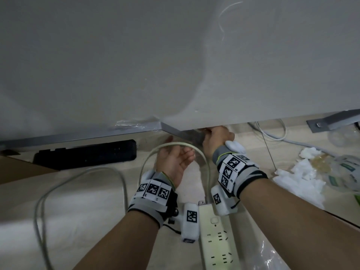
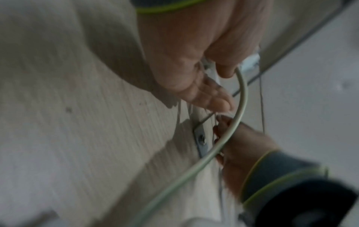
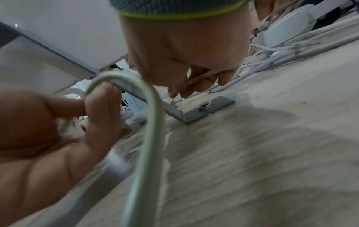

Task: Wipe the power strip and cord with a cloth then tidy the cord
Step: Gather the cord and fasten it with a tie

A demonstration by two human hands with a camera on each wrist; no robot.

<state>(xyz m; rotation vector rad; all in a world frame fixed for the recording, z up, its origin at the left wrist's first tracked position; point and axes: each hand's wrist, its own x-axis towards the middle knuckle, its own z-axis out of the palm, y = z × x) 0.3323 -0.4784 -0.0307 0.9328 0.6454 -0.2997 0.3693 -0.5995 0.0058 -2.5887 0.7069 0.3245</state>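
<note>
A white power strip [image 1: 216, 240] lies on the pale wooden floor between my forearms. Its thick grey-green cord [image 1: 208, 176] rises from the strip's far end and arches over my left hand [image 1: 173, 162]. That hand is palm up with its fingers nearly straight, and the cord [image 3: 153, 116] rests on the fingertips [image 3: 103, 92]. My right hand [image 1: 216, 139] reaches under the edge of a white panel. There its fingers [image 3: 202, 86] curl round a thin white cable [image 3: 200, 77]. White crumpled cloth [image 1: 300, 178] lies on the floor to the right.
A white panel [image 1: 175, 65] hangs low over the floor and hides what lies behind. A bolted metal bracket [image 3: 207, 107] sits by my right hand. A black box [image 1: 85, 154] lies left, more white cables [image 3: 287, 50] far right, and packets [image 1: 348, 172] beside the cloth.
</note>
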